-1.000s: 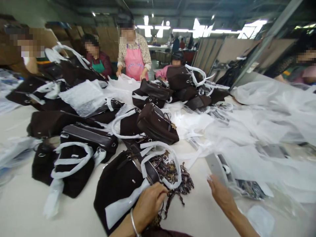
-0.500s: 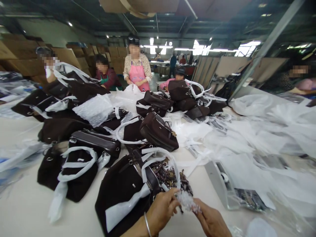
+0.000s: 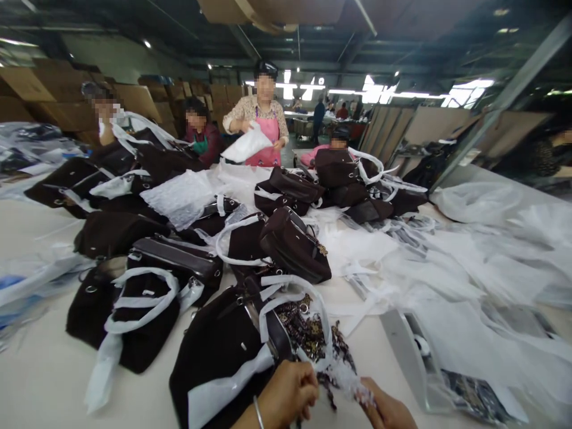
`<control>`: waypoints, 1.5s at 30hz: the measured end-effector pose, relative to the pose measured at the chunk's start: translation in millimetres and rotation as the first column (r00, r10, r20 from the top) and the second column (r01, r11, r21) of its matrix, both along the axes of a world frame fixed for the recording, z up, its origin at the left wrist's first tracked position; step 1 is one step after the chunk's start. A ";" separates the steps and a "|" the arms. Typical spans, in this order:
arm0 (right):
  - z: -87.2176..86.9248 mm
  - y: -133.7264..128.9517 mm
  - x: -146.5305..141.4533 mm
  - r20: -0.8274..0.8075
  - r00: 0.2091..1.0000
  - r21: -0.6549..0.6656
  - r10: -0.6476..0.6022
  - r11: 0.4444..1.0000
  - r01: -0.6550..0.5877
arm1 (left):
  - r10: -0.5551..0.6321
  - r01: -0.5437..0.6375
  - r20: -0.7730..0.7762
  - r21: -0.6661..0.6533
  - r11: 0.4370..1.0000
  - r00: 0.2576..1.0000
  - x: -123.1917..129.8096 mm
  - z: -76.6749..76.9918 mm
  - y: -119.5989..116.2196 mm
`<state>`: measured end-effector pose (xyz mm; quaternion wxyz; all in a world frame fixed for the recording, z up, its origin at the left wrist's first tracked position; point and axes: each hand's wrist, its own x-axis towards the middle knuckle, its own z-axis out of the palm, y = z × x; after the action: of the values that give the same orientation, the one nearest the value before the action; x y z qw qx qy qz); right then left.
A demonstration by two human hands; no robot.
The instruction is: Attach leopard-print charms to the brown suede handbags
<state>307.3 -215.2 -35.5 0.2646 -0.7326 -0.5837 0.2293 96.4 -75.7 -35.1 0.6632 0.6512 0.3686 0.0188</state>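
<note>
My right hand (image 3: 388, 406) pinches a crumpled bundle of clear plastic (image 3: 343, 376) at its right end. Left of it, my left hand (image 3: 291, 390), with a bangle at the wrist, has its fingers curled closed; whatever may be inside them is hidden. A dark brown handbag (image 3: 218, 345) lies under and beside the left hand, its handles wrapped in white film. Beyond the plastic, a heap of dark and gold chain straps (image 3: 308, 325) lies against the bag, partly ringed by a wrapped handle.
More brown handbags (image 3: 297, 244) are piled across the table (image 3: 40, 381). A grey open box (image 3: 413, 363) stands right of my hands, beside sheets of white plastic (image 3: 473, 322). A co-worker in a pink apron (image 3: 268, 134) stands opposite, holding a white bag (image 3: 247, 145); others sit nearby.
My left hand has come away from the plastic bundle, which stays in my right hand. Both hands sit slightly lower in view. The co-worker opposite has lifted a white bag.
</note>
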 end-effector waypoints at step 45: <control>35.0 94.3 -89.0 -0.680 0.637 -0.343 -0.364 0.925 0.163 | 0.155 0.095 -0.247 0.767 0.634 0.957 -66.9 6.8 40.1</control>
<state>218.3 -120.8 -0.6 0.4121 -0.6838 -0.2805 0.5328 29.5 -35.7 -28.3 0.2591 0.8607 0.4289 0.0901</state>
